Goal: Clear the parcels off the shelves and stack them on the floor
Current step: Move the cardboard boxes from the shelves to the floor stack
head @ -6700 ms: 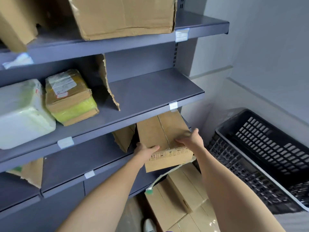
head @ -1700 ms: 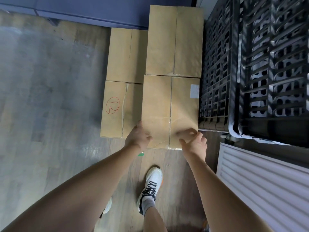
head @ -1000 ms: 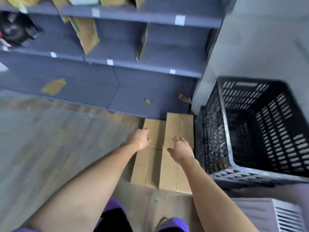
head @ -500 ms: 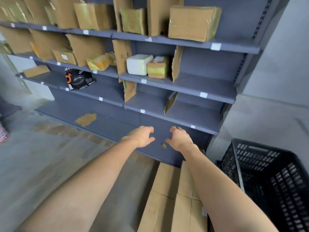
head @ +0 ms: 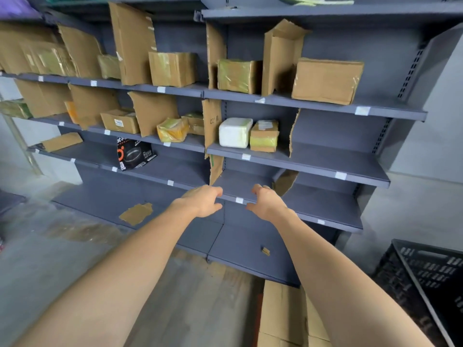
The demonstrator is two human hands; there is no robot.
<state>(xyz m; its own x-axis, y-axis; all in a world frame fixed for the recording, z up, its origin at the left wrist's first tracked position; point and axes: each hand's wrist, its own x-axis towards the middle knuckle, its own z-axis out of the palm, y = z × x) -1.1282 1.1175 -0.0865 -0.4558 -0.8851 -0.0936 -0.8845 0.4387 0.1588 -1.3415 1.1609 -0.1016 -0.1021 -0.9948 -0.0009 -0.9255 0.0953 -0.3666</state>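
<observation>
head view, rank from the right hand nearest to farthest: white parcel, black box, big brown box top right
From the right hand:
1. white parcel, on the shelf just above the hand, slightly to its left.
2. black box, leaning on the lower shelf far to the left.
3. big brown box, up on the higher shelf to the right.

The tan cardboard box once carried is gone from both hands; left hand (head: pixel 203 200) and right hand (head: pixel 267 201), now empty, have risen toward twelve o'clock before the grey metal shelves (head: pixel 298 166).
</observation>
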